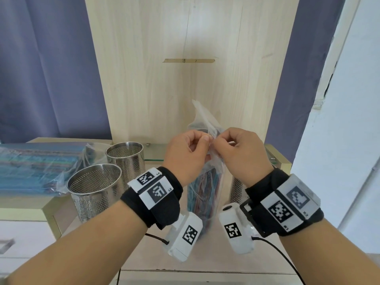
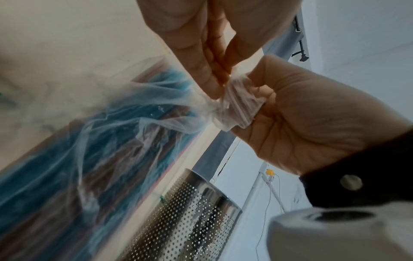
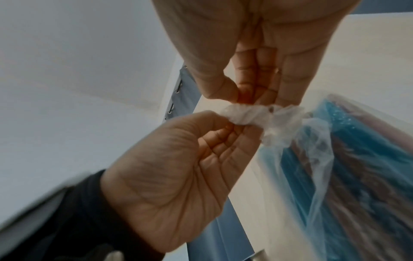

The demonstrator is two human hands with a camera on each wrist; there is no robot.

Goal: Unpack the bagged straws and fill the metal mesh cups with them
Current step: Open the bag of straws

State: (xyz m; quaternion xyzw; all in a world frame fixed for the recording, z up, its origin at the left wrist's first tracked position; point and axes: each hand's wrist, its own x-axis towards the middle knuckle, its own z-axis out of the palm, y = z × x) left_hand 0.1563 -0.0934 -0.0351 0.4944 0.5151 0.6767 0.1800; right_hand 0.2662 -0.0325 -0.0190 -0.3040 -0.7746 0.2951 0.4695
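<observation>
A clear plastic bag of blue and brown straws point(image 1: 205, 194) stands upright at the middle of the desk. Its bunched top point(image 2: 236, 109) is pinched from both sides. My left hand point(image 1: 202, 139) grips the plastic from the left, and my right hand point(image 1: 218, 144) grips it from the right, thumbs nearly touching. The wrist views show the crumpled neck point(image 3: 245, 114) stretched between the two pinches, above the straws point(image 3: 348, 167). Two empty metal mesh cups point(image 1: 94, 188) point(image 1: 125, 159) stand left of the bag. A third mesh cup point(image 1: 236, 190) is partly hidden behind my right wrist.
Another bag of blue straws point(image 1: 37, 167) lies flat on the raised shelf at the left. A pale wooden panel point(image 1: 185, 68) rises directly behind the bag. Purple curtains hang on both sides, and a white wall point(image 1: 339, 140) closes the right.
</observation>
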